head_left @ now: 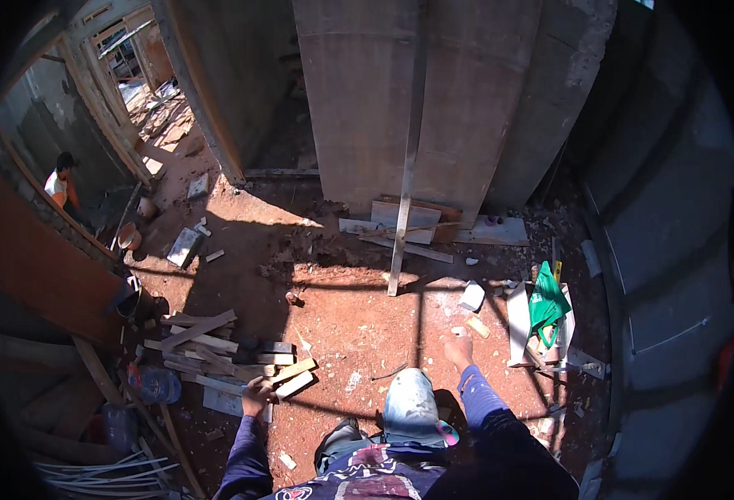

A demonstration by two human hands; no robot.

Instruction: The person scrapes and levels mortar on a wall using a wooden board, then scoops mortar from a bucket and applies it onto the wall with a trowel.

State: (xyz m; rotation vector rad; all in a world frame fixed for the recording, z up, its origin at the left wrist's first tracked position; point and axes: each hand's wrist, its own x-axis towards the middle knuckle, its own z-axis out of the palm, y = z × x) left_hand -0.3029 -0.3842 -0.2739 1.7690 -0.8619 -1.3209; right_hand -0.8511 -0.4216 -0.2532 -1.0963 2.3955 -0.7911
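My left hand [257,397] is at the lower left, beside a pile of short wooden offcuts [204,342]. Its fingers are curled at the end of a pale wooden strip [217,384]; whether they grip it is not clear. Out in front of my right knee, my right hand [458,350] is closed in bright sun, and what it pinches, if anything, is too small to make out. Just beyond it on the reddish dirt floor lie a small pale wood block [477,326] and a white block [471,297].
A long upright wooden post [408,167] leans before tall grey panels [358,100]. A green cloth [548,307] lies on boards at right. At left are a clear plastic jug [157,384], thin white strips [104,479], a bucket [129,237] and another person [62,183] beyond a partition.
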